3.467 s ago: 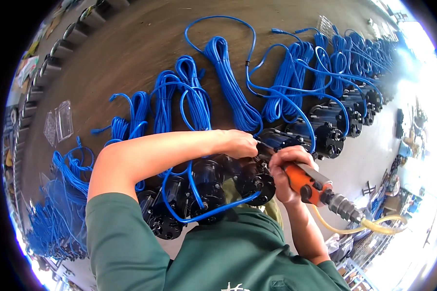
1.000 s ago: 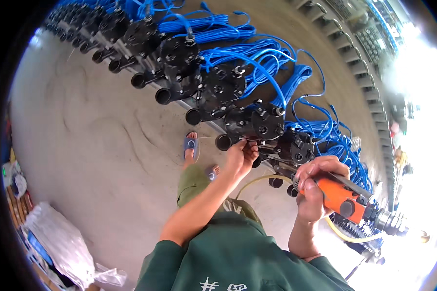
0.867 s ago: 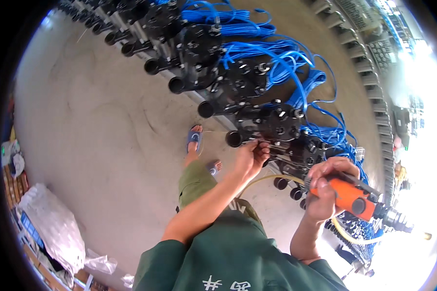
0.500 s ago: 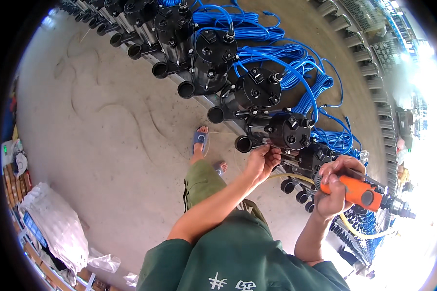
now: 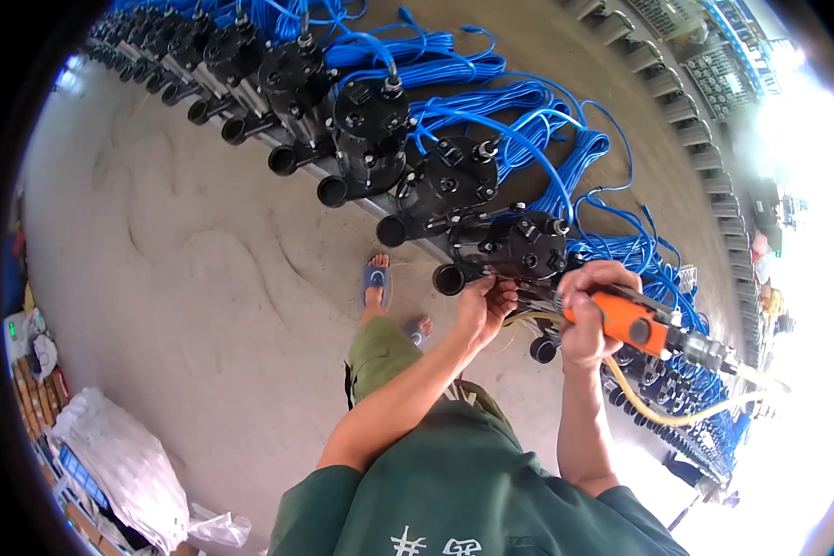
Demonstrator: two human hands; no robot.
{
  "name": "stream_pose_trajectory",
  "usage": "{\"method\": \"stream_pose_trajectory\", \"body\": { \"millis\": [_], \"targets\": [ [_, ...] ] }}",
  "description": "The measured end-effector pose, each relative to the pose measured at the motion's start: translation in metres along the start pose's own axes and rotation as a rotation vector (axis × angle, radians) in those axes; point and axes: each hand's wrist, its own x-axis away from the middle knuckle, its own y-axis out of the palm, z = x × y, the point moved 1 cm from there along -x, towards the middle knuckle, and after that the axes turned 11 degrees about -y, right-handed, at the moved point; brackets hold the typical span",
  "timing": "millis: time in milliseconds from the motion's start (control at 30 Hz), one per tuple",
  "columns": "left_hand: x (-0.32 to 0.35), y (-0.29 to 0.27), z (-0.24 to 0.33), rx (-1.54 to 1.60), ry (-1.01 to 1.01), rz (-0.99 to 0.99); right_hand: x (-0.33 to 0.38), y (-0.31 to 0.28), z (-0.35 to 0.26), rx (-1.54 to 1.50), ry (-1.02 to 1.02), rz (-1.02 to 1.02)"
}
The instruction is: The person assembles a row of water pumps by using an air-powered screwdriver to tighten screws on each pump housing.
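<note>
A row of black pump-like units with coiled blue cables lies along a workbench. My left hand [image 5: 485, 308] grips the near edge of the closest black unit [image 5: 517, 248], beside its round outlet [image 5: 448, 279]. My right hand [image 5: 591, 310] is wrapped around an orange air-powered screwdriver [image 5: 632, 321], whose tip points at that same unit. A yellowish hose [image 5: 676, 412] trails from the tool's rear.
More black units [image 5: 371, 120] run toward the upper left, with blue cable bundles [image 5: 491, 102] behind them on the brown bench [image 5: 621, 120]. Below is a concrete floor [image 5: 176, 278], my sandalled foot [image 5: 376, 282], and white bags [image 5: 120, 463] at lower left.
The view has swung from looking across the bench to looking down its edge at the floor. My hands have moved along the row and now rest on another black unit.
</note>
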Motion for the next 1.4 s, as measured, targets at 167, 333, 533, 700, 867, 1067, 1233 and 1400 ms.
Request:
{"method": "stream_pose_trajectory", "body": {
  "millis": [167, 333, 533, 700, 867, 1067, 1233, 1400],
  "targets": [
    [0.014, 0.013, 0.013, -0.265, -0.04, 0.137, 0.002, -0.016, 0.015, 0.106, 0.106, -0.181],
    [0.049, 0.005, 0.047, -1.41, 0.58, 0.417, -0.002, -0.011, 0.01, -0.052, 0.173, -0.026],
    [0.047, 0.052, 0.046, -1.967, 1.447, 0.367, -0.057, -0.024, -0.013, 0.136, -0.08, 0.265],
    [0.032, 0.059, 0.045, -1.763, 1.099, 0.287, -0.055, -0.031, 0.029, 0.254, -0.101, 0.299],
    [0.032, 0.054, 0.046, -1.895, 1.155, 0.381, -0.059, -0.028, 0.033, 0.31, -0.03, 0.273],
    [0.019, 0.038, 0.056, -1.861, 1.051, 0.406, -0.065, -0.019, 0.025, 0.357, -0.068, 0.171],
    [0.016, 0.037, 0.051, -1.867, 1.198, 0.373, -0.065, -0.027, 0.028, 0.363, -0.014, 0.188],
    [0.022, 0.044, 0.052, -1.854, 1.18, 0.343, -0.065, -0.016, 0.012, 0.249, -0.03, 0.277]
  ]
}}
